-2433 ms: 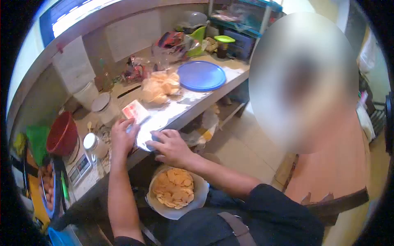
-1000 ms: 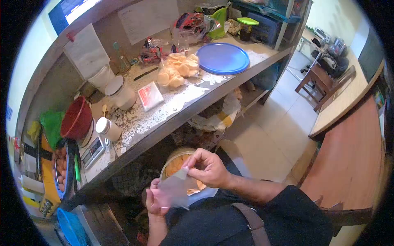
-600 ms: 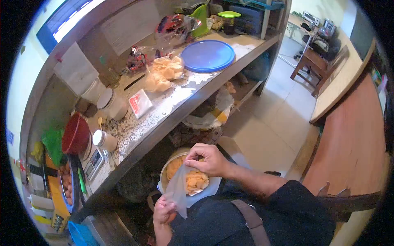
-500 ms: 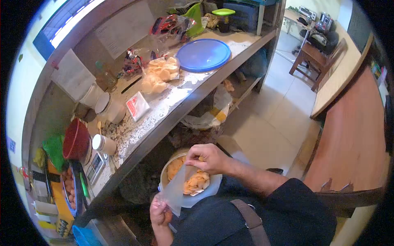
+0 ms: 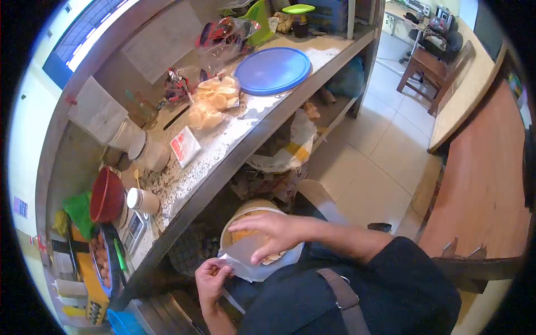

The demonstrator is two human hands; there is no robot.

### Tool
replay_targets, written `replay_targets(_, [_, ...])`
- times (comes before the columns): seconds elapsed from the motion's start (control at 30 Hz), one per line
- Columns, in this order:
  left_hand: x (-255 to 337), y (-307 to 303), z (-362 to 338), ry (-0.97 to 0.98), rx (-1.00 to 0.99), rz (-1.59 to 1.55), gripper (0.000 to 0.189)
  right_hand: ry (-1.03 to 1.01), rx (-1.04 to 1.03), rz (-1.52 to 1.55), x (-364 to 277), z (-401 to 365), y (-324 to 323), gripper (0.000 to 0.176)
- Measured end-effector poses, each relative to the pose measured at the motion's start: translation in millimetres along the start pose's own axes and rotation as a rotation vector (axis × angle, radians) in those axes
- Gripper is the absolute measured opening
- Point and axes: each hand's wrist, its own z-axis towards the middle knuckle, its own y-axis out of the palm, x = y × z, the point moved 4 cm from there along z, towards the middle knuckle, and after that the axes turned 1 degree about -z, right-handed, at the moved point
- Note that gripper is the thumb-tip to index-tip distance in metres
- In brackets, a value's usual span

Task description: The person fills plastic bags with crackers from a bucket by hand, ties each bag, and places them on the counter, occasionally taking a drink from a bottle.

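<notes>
A round tub (image 5: 224, 233) of orange chips (image 5: 276, 257) sits at my lap, below the counter edge. My left hand (image 5: 211, 278) pinches the edge of a translucent plastic bag (image 5: 241, 258) at the tub's near left side. Over the tub, my right hand (image 5: 273, 231) is open with its fingers stretched out, overlapping the bag and hiding much of the chips.
On the counter (image 5: 209, 159) are a blue round lid (image 5: 272, 71), a clear bag of pale chips (image 5: 215, 100), a white-and-red packet (image 5: 185, 147), a white jar (image 5: 143, 200), a scale (image 5: 134, 230) and a red basket (image 5: 106, 194). A wooden table (image 5: 486, 184) stands right.
My right hand has let go of the bag's upper edge, and its fingers have opened out over the tub. The bag has dropped lower, its edge still in my left hand.
</notes>
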Motion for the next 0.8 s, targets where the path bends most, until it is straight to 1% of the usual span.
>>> replay_targets(0.03, [1,5,1,-0.016,-0.065,0.055,0.018,-0.07,0.014,-0.056,0,4,14,0.079])
replay_targets(0.07, [3,9,3,-0.015,-0.063,0.055,0.018,-0.141,0.029,-0.112,0,8,27,0.081])
replay_targets(0.1, [6,14,5,0.016,-0.099,0.12,0.016,-0.179,0.05,-0.113,0,13,36,0.074])
replay_targets(0.13, [8,17,6,0.046,-0.135,0.187,0.015,-0.182,0.049,-0.112,3,17,39,0.074])
replay_targets(0.17, [9,16,8,0.048,-0.132,0.189,0.015,-0.061,-0.118,-0.004,11,21,47,0.07])
replay_targets(0.2, [11,16,9,0.115,-0.15,0.164,0.013,0.06,-0.286,0.105,17,22,55,0.065])
replay_targets(0.23, [13,16,9,0.18,-0.164,0.138,0.012,0.089,-0.196,0.149,21,23,56,0.042])
replay_targets(0.27, [14,14,9,0.177,-0.147,0.136,0.012,0.084,-0.211,0.156,28,23,57,0.042])
replay_targets(0.33, [20,10,11,0.113,-0.02,0.136,0.01,0.14,-0.146,0.189,41,25,48,0.031])
replay_targets(0.4, [16,5,19,0.125,0.026,0.104,0.009,0.16,-0.115,0.073,43,27,35,0.028])
replay_targets(0.47, [12,3,26,0.1,0.059,-0.006,0.011,0.176,-0.117,0.145,53,27,28,0.027])
replay_targets(0.53, [3,5,30,0.095,0.005,-0.287,0.022,0.273,-0.117,0.251,61,24,25,0.024])
replay_targets(0.6, [7,12,30,0.1,0.009,-0.352,0.031,0.399,-0.098,0.469,61,26,25,0.017])
replay_targets(0.63, [6,13,30,0.073,-0.01,-0.403,0.033,0.512,-0.139,0.429,68,25,26,0.018])
replay_targets(0.67, [4,11,29,0.079,0.006,-0.417,0.033,0.514,-0.161,0.421,67,28,31,0.018])
replay_targets(0.73, [2,8,29,0.085,0.006,-0.367,0.036,-0.017,0.293,-0.368,37,35,20,0.032])
replay_targets(0.77, [2,6,28,0.085,0.015,-0.373,0.036,0.034,0.263,-0.454,29,33,21,0.05])
replay_targets(0.8, [1,5,27,0.068,0.023,-0.347,0.038,0.034,0.251,-0.453,17,34,23,0.05])
